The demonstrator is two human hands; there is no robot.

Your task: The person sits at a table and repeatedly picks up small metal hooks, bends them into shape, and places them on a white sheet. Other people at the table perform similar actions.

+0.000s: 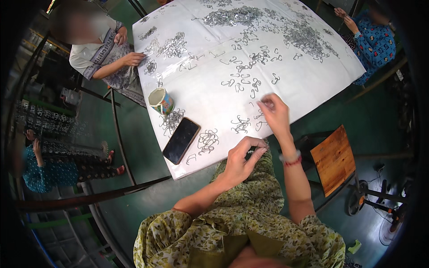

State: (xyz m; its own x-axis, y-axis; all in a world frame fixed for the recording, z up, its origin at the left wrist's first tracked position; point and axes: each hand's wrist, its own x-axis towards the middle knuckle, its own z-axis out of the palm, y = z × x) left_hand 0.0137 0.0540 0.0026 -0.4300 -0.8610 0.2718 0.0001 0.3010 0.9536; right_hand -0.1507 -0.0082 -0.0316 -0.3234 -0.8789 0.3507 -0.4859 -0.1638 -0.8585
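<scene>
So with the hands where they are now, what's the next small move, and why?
Probably the right hand lifts the metal hook it is pinching off the white table and brings it back to the left hand, which waits at the near table edge, seemingly holding small metal pieces; loose hooks lie between them.

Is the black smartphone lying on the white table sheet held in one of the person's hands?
No, the black smartphone lies flat on the white table sheet, apart from the left hand and right hand.

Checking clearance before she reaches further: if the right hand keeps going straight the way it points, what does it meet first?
The right hand points up the white table. It would probably first meet the loose metal hooks just beyond its fingertips, though depth is hard to judge.
</scene>
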